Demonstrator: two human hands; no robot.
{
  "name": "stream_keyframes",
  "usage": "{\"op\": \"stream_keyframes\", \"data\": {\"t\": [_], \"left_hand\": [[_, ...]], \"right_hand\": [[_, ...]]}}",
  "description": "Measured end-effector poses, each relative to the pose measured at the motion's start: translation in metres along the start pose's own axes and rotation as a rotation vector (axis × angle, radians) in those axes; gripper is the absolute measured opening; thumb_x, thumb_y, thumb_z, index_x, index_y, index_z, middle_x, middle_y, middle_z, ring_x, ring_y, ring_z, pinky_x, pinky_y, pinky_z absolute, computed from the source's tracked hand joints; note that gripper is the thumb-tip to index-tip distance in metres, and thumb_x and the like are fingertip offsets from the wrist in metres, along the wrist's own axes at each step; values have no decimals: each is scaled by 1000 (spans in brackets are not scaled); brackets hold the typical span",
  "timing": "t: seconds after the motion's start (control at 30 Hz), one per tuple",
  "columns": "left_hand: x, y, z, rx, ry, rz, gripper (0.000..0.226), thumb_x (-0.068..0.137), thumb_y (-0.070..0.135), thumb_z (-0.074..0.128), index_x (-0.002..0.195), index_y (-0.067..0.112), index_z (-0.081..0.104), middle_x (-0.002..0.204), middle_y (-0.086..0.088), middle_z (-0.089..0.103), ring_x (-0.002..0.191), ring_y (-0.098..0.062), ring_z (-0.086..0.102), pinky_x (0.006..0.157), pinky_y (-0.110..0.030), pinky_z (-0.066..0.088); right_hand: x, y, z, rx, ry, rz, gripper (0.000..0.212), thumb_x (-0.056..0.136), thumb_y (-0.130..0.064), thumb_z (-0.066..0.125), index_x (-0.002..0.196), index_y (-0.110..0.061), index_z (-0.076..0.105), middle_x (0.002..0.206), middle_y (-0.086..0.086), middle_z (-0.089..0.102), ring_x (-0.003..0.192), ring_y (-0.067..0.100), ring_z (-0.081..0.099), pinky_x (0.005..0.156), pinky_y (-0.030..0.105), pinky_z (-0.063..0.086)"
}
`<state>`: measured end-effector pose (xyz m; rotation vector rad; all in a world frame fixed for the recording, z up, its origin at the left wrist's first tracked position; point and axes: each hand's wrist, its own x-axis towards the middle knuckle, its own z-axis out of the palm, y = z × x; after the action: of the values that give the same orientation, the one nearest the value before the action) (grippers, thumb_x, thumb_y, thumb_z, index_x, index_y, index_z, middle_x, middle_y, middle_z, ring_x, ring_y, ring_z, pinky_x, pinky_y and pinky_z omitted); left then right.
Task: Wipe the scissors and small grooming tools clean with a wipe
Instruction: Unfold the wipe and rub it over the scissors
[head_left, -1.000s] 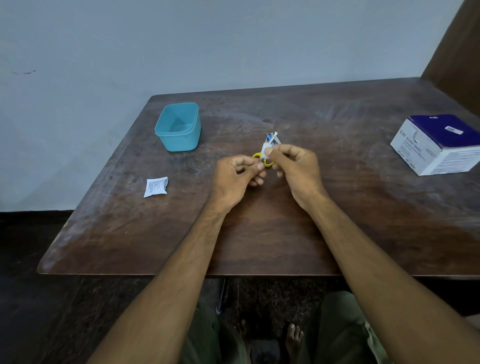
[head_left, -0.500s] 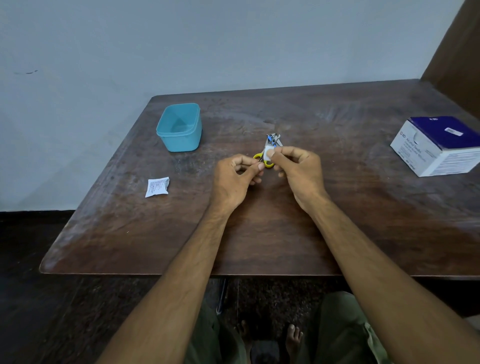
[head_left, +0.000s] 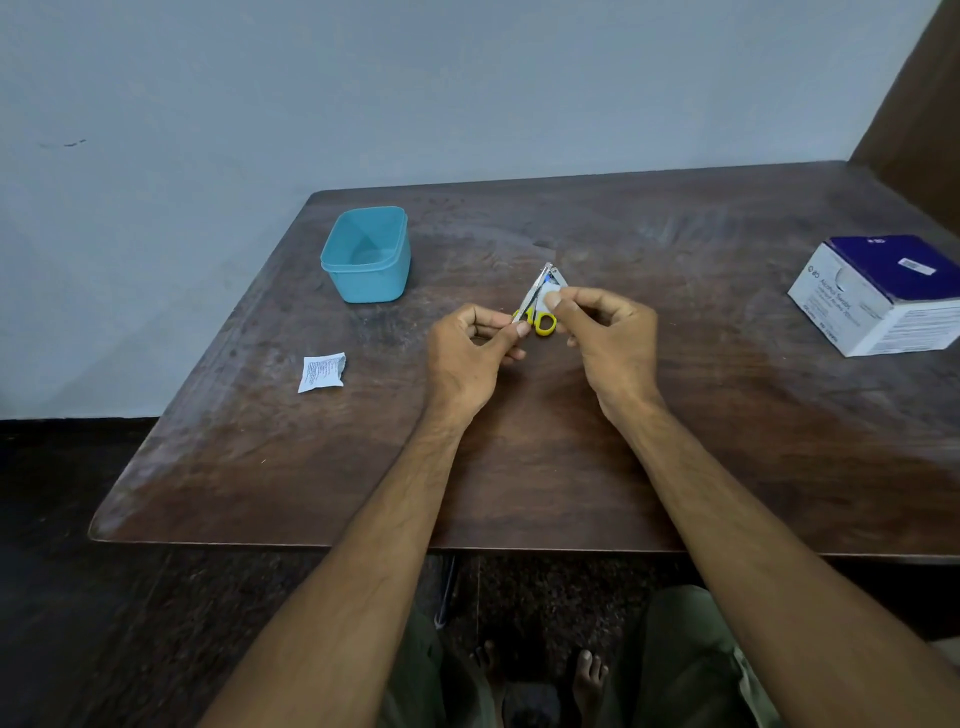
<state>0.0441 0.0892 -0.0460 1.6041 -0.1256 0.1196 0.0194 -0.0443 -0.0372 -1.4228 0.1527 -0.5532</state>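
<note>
Two hands at work over mid-table. Small yellow-handled metal scissors held above the dark wooden table, blades angled up and away. Left hand curled, thumb and fingers pinching the handle end. Right hand curled too, fingertips pressing a small white wipe against the blades. Beyond, left: open teal plastic tub; nearer, torn white sachet. Far right: blue-and-white cardboard swab box.

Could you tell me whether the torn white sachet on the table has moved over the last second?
No. The sachet lies at the same spot near the table's left edge, below the teal tub; small shifts match the camera's.
</note>
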Motion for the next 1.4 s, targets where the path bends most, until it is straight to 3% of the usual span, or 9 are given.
{"op": "stream_keyframes", "data": {"t": [0.17, 0.37, 0.6, 0.87, 1.0, 1.4], "left_hand": [[0, -1, 1, 49, -14, 14, 11, 80, 10, 76, 83, 10, 66, 76, -6, 71, 58, -15, 70, 52, -19, 53], [1, -2, 3, 32, -31, 10, 13, 80, 6, 76, 79, 11, 63, 76, -11, 69, 54, -14, 67, 51, -22, 54], [0, 0, 3, 63, -45, 12, 12, 80, 7, 75, 84, 5, 64, 75, -10, 69, 55, -13, 67, 53, -25, 56], [-1, 2, 0, 25, -14, 2, 15, 82, 6, 74, 89, -3, 64, 74, -8, 68, 54, -10, 66, 53, -19, 54], [-2, 2, 1, 17, -18, 2, 15, 82, 5, 73, 89, -4, 63, 73, -8, 67, 52, -9, 65, 52, -19, 53], [-1, 1, 2, 40, -55, 25, 13, 80, 5, 75, 79, 10, 63, 73, -5, 68, 53, -11, 66, 52, -22, 55]], "right_hand": [[-1, -1, 4, 11, 49, -4, 10, 82, -12, 76, 89, -6, 75, 71, 4, 70, 54, 1, 59, 52, 14, 45], [1, -1, 5, 41, 14, 26, 6, 83, -13, 75, 80, -18, 75, 61, -7, 68, 55, 3, 57, 51, 16, 45], [8, 2, 3, 193, -1, 106, 4, 84, -14, 74, 81, -15, 76, 64, -2, 69, 56, 5, 56, 51, 18, 43], [10, 3, -5, 251, -21, 169, 12, 85, -14, 71, 75, -19, 77, 66, -4, 68, 58, 5, 56, 51, 18, 41], [9, 5, -4, 199, -48, 144, 7, 84, -16, 73, 79, -18, 77, 70, -3, 70, 59, 4, 56, 51, 17, 42], [8, 5, 2, 129, -33, 97, 5, 86, -14, 72, 86, -12, 75, 67, -3, 69, 57, 3, 57, 51, 17, 42]]}}
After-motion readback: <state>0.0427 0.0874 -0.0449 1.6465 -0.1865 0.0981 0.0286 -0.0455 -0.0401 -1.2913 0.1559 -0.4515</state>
